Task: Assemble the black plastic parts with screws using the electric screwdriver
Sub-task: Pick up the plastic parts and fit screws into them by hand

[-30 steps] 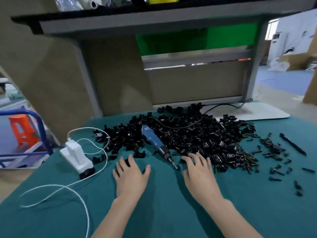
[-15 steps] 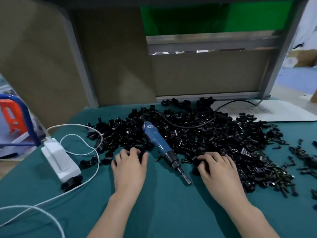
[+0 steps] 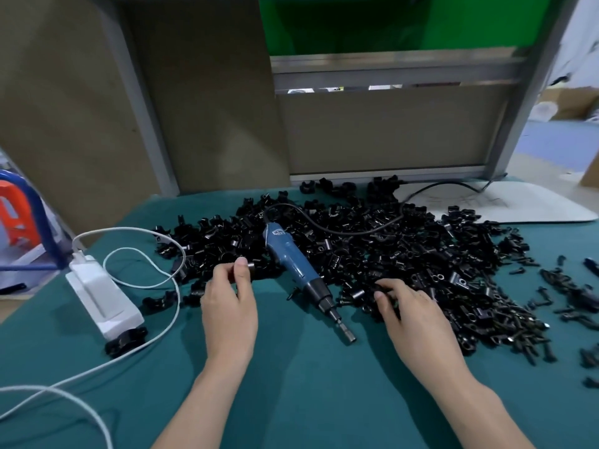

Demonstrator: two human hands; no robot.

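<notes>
A big heap of small black plastic parts point(image 3: 405, 254) covers the middle of the green table. The blue electric screwdriver point(image 3: 295, 264) lies on the heap's front edge, its bit pointing toward me. My left hand point(image 3: 228, 306) is left of the screwdriver and pinches a black plastic part point(image 3: 248, 270) between thumb and fingers. Right of the tool's tip, my right hand point(image 3: 411, 315) has its fingers curled round a black part point(image 3: 379, 288) at the heap's near edge. Dark screws point(image 3: 505, 338) lie scattered at the heap's right front.
A white power adapter point(image 3: 103, 296) with a looping white cable point(image 3: 155, 283) sits at the left. The screwdriver's black cord point(image 3: 356, 230) runs back over the heap. A white sheet point(image 3: 518, 205) lies at the back right. Loose parts point(image 3: 570, 296) dot the far right; a panel wall stands behind.
My left hand has lifted a part from the heap's edge into a pinch. My right hand has curled its fingers on a part. The view has moved closer to the table.
</notes>
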